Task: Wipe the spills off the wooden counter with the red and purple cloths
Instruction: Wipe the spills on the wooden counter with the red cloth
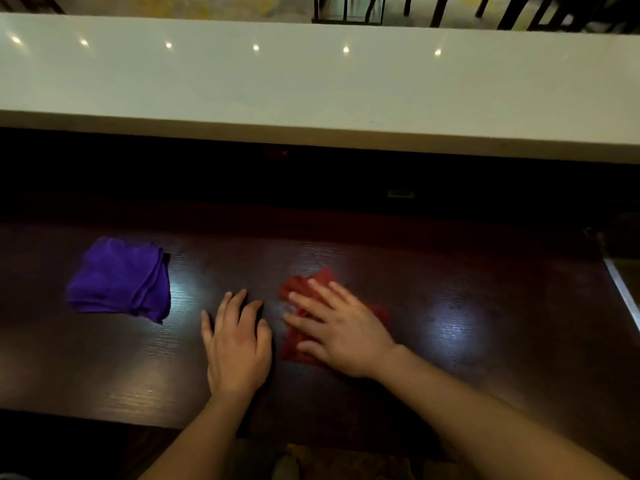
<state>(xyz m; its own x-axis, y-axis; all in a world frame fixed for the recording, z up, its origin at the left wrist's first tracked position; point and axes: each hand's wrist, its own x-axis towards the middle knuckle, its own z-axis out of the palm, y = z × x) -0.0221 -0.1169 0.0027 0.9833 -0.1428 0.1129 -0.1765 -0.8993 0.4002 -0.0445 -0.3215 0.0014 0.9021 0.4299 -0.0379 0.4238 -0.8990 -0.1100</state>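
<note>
The dark wooden counter [450, 306] stretches across the lower half of the view. A red cloth [298, 287] lies flat near its middle, and my right hand [341, 332] presses down on it with fingers spread, covering most of it. My left hand [237, 344] rests palm down on the bare wood just left of the red cloth, fingers apart and holding nothing. A folded purple cloth [119, 280] lies alone farther left, a hand's width from my left hand. No spill shows clearly on the glossy wood; only light reflections.
A raised white ledge [311, 88] runs the full width behind the counter, above a dark recess. A metal edge [623, 292] marks the counter's right end. Dark chair legs [349, 8] stand on the floor beyond the ledge.
</note>
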